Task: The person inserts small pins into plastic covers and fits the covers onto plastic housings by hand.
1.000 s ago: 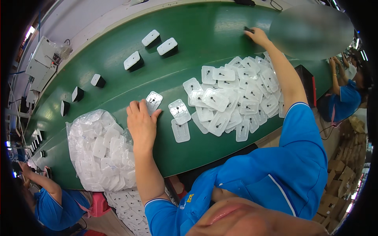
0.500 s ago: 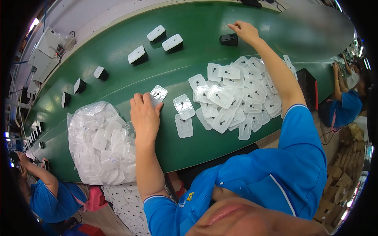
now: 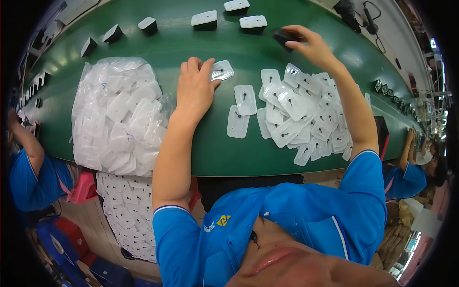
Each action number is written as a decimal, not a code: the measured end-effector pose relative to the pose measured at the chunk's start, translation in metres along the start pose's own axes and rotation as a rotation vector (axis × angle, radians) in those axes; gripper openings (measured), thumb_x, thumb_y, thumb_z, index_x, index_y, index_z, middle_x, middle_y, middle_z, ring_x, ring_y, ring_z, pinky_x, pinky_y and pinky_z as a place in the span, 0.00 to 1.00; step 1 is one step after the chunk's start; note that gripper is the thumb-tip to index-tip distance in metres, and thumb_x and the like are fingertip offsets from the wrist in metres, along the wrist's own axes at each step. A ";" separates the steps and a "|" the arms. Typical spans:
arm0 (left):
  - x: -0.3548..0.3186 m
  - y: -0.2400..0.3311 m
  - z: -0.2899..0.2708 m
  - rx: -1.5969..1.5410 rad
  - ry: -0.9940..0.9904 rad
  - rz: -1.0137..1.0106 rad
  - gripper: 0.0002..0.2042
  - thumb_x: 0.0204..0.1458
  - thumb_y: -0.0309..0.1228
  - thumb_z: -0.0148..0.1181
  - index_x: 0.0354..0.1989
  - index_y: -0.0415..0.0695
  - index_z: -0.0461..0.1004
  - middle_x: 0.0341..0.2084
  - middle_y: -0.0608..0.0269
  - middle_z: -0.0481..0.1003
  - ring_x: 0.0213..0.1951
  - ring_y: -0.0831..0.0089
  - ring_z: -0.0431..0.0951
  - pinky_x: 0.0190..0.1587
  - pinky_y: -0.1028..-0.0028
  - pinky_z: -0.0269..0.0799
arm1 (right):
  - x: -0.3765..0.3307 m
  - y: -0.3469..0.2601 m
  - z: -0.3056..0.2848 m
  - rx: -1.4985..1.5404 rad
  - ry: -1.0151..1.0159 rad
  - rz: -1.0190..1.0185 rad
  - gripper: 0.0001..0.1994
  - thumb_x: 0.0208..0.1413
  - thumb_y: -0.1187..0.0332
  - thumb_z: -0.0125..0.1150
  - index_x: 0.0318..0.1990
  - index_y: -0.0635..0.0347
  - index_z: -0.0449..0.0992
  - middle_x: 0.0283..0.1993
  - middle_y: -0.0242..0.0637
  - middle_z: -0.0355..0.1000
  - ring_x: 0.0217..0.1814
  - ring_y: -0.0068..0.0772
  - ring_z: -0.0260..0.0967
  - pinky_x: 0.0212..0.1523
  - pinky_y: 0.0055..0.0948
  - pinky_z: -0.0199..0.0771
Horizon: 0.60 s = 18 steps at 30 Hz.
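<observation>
My left hand (image 3: 195,91) is over the middle of the green table, thumb and forefinger closed on the edge of a translucent plastic plate (image 3: 223,70) with a small dark part at its centre. My right hand (image 3: 313,47), farther off and to the right, grips a small black block-shaped housing (image 3: 282,38), blurred by motion. Two similar plates, one overlapping the other (image 3: 245,100), lie between my left hand and a big loose pile of such plates (image 3: 306,107). My right forearm passes over the right part of that pile.
A clear bag of white plates (image 3: 117,117) sits left of my forearm. Black housings topped with white plates (image 3: 204,20) stand along the far side. Below the table edge is a container full of plates (image 3: 126,210). Co-workers in blue sit at both sides.
My right hand has closed on the black housing that stood on the table beside it. My left hand remains at the plate. The whole view has shifted and turned.
</observation>
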State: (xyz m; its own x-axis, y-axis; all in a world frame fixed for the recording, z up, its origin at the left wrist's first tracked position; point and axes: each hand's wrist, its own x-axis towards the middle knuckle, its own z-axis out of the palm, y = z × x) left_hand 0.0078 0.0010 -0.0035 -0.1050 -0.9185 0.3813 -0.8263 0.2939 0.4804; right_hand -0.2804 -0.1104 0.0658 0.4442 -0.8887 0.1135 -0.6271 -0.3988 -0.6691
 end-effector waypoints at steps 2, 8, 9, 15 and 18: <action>0.000 -0.007 0.000 -0.011 0.036 0.002 0.19 0.45 0.25 0.60 0.48 0.42 0.68 0.38 0.54 0.66 0.40 0.58 0.66 0.43 0.65 0.65 | 0.005 -0.031 0.024 -0.131 -0.074 -0.267 0.19 0.49 0.74 0.57 0.51 0.61 0.68 0.48 0.42 0.69 0.48 0.38 0.68 0.50 0.31 0.66; 0.006 -0.012 -0.011 -0.173 0.142 -0.116 0.14 0.52 0.24 0.50 0.49 0.41 0.68 0.36 0.53 0.71 0.38 0.58 0.71 0.43 0.65 0.66 | 0.017 -0.074 0.078 -0.268 -0.215 -0.582 0.22 0.44 0.80 0.58 0.50 0.58 0.68 0.47 0.40 0.68 0.49 0.42 0.64 0.50 0.34 0.67; 0.006 -0.013 -0.013 -0.173 0.139 -0.083 0.14 0.52 0.23 0.48 0.48 0.40 0.68 0.39 0.53 0.71 0.40 0.58 0.71 0.45 0.65 0.66 | 0.020 -0.076 0.083 -0.265 -0.226 -0.589 0.22 0.44 0.80 0.58 0.50 0.58 0.68 0.47 0.40 0.68 0.49 0.42 0.64 0.50 0.34 0.67; -0.002 -0.018 -0.019 -0.187 0.100 -0.025 0.14 0.52 0.20 0.42 0.46 0.38 0.69 0.45 0.52 0.72 0.46 0.55 0.71 0.49 0.66 0.66 | 0.026 -0.080 0.101 -0.275 -0.311 -0.621 0.21 0.42 0.80 0.59 0.48 0.59 0.69 0.46 0.38 0.68 0.49 0.42 0.64 0.48 0.34 0.68; -0.005 -0.018 -0.023 -0.213 0.062 -0.035 0.16 0.51 0.19 0.40 0.46 0.38 0.70 0.45 0.53 0.72 0.48 0.55 0.70 0.50 0.66 0.66 | 0.027 -0.081 0.104 -0.296 -0.325 -0.594 0.21 0.42 0.80 0.59 0.48 0.59 0.69 0.46 0.38 0.69 0.49 0.41 0.64 0.48 0.34 0.68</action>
State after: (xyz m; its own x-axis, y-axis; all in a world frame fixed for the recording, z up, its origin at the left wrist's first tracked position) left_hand 0.0356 0.0063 0.0045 -0.0388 -0.9128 0.4066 -0.6929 0.3178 0.6473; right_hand -0.1515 -0.0787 0.0469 0.9010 -0.4105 0.1403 -0.3481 -0.8771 -0.3310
